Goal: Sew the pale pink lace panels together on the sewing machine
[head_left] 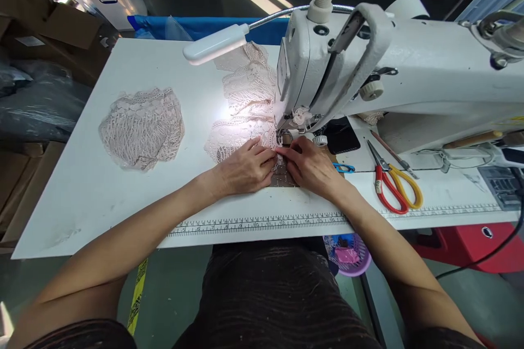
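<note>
My left hand [245, 168] and my right hand [311, 166] lie side by side on the white table, fingertips meeting just in front of the presser foot [285, 136] of a white sewing machine [393, 73]. Both pinch and press down a piece of pale pink lace [237, 139] that runs under the needle and trails away behind the machine head. The fingers of both hands are curled and closed on the lace edge. A gooseneck lamp [215, 43] lights the spot.
A pile of similar pink lace pieces [142, 126] lies to the left on the table. Red-and-yellow scissors [393, 182], small blue snips [344, 168] and a dark phone [341, 138] lie to the right. A ruler strip [257, 224] runs along the front edge. A purple basket [347, 253] hangs below.
</note>
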The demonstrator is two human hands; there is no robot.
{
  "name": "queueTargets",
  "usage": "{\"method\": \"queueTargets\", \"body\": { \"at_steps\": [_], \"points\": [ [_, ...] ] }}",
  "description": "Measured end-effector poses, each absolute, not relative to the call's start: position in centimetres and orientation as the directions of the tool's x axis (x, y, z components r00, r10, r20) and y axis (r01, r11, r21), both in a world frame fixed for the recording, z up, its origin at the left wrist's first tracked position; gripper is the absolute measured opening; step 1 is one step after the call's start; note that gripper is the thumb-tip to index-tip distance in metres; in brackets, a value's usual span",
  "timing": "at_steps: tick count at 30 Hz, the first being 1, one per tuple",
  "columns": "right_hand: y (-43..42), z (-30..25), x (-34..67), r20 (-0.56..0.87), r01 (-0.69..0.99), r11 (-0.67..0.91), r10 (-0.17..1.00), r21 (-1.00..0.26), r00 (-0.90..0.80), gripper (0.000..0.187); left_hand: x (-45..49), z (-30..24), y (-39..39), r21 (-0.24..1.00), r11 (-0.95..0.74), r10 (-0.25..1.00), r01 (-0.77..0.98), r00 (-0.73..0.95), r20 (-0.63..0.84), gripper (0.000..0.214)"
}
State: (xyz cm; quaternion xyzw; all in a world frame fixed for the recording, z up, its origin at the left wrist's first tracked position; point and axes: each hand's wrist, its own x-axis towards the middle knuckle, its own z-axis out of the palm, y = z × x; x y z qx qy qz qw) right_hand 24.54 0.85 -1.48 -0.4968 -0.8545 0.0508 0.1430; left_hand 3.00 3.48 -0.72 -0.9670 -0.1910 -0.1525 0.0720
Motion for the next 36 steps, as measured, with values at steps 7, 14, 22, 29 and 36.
{"method": "queueTargets", "body": {
  "at_steps": [7,14,22,29,36],
  "points": [
    [1.2,-1.1,24.1,0.138,0.861,0.472,0.881,-0.19,-0.453,0.042,3.1,-1.0,3.5,-0.109,-0.889,0.397,0.444,0.868,0.298,0.03],
    [1.1,-0.6,24.1,0.119,0.862,0.473,0.881,-0.182,-0.459,0.044,3.0,-1.1,3.9,-0.079,-0.88,0.425,0.468,0.851,0.309,0.03],
    [0.8,-0.3,24.1,0.095,0.864,0.476,0.88,-0.165,-0.466,0.043,2.9,-0.9,4.3,-0.003,-0.867,0.481,0.499,0.838,0.257,0.031],
    [1.0,-0.7,24.5,0.119,0.845,0.504,0.864,-0.179,-0.49,0.039,2.9,-1.0,4.9,0.044,-0.85,0.52,0.525,0.822,0.232,0.03],
    [1.1,-0.7,24.4,0.131,0.835,0.52,0.854,-0.182,-0.504,0.04,2.8,-1.0,5.4,0.043,-0.843,0.533,0.536,0.821,0.206,0.033]
  ]
}}
